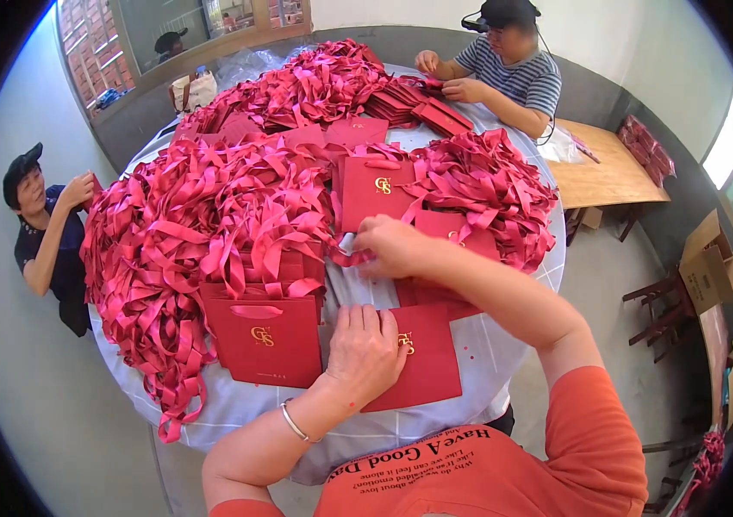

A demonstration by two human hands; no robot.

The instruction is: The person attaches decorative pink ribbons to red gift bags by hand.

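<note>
My left hand [364, 349] lies with its fingers stretched out on a red paper gift bag [422, 366], pressing it against the table near me. The bag has a gold emblem, partly hidden by my fingers. Farther from me, my right hand [396, 246] is closed in a pinch on a red ribbon [345, 255]. A stack of red gift bags [263, 345] with ribbon handles stands to the left of my left hand. Another red gift bag [375, 194] rests just beyond my right hand, and more bags lie partly under my right forearm.
Big heaps of ribboned bags [177, 224] cover the round table [526, 332], with another heap [504, 185] at right. One co-worker [513, 77] handles bags at the far side, another [47, 215] at left. A wooden table [599, 172] and cardboard boxes [707, 267] stand at right.
</note>
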